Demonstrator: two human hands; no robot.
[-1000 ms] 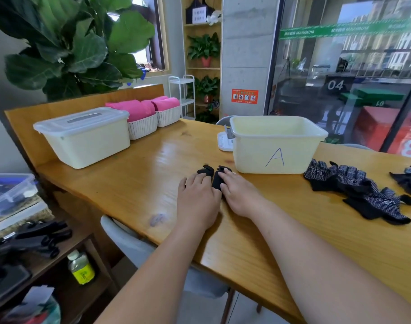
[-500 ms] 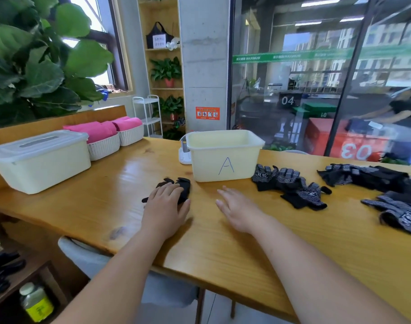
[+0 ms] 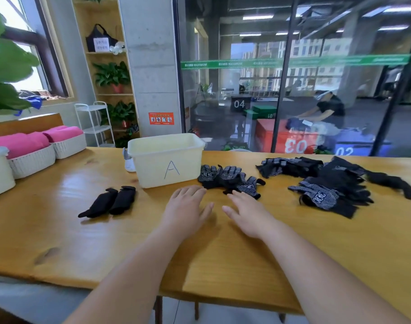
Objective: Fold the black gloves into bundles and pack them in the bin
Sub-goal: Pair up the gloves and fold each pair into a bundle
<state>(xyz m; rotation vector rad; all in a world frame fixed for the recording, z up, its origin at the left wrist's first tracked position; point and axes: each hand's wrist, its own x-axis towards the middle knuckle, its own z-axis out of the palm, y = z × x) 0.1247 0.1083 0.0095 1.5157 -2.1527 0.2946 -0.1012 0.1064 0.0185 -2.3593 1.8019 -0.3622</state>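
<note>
Wooden table (image 3: 59, 242) fills the near view. Low over it (touching or just above, I cannot tell) both hands are spread flat, fingers straight and holding nothing. The left hand (image 3: 185, 206) is just in front of the bin, and the right hand (image 3: 249, 213) is beside it, fingertips almost at the nearest gloves (image 3: 230, 181). Off to the left, well apart from either hand, lies a folded bundle (image 3: 110, 201), not yet packed. Behind the hands stands the pale bin (image 3: 167, 157) marked A, its inside hidden from this angle. Farther right, a bigger heap of gloves (image 3: 328, 183) lies loose. The step in hand looks like reaching for the next pair. The next move calls for the right hand to close on the nearest gloves and draw them onto the bare wood in front for folding. Half a second ago the left hand rested on the bundle; it has since let go and moved right, and the right hand has advanced toward the loose gloves.
</note>
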